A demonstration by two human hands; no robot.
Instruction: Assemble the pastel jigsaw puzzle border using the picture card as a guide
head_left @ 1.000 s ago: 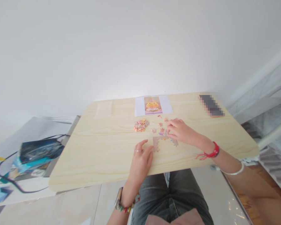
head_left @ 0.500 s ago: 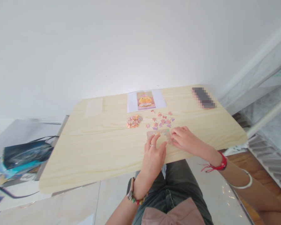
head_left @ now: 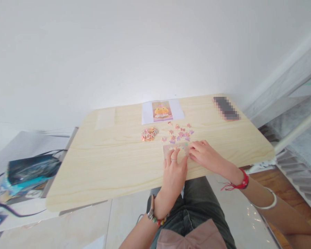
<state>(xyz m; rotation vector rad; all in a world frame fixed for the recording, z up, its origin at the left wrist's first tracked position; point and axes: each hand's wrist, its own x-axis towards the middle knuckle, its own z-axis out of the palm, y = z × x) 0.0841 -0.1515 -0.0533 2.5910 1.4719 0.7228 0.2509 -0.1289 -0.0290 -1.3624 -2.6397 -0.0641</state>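
Observation:
On the light wooden table (head_left: 114, 162) lies a partly assembled jigsaw section (head_left: 174, 148), pink and pale. My left hand (head_left: 175, 169) lies flat on its near edge, fingers spread, a ring on one finger. My right hand (head_left: 202, 153) touches the section's right side with its fingertips. Just beyond them lie scattered loose pieces (head_left: 180, 133), and a small heap of pieces (head_left: 149, 134) sits to the left. A reference picture (head_left: 161, 111) on white paper lies at the table's far edge.
A blurred dark flat object (head_left: 225, 108) lies at the far right corner. A pale sheet (head_left: 105, 118) lies at the far left. Left of the table stands a dark bag with cords (head_left: 31, 169). A white metal frame (head_left: 295, 131) rises at right.
The jigsaw section has been pulled nearer to me. My left hand moved right onto its near edge, and my right hand came back from the loose pieces to its right side.

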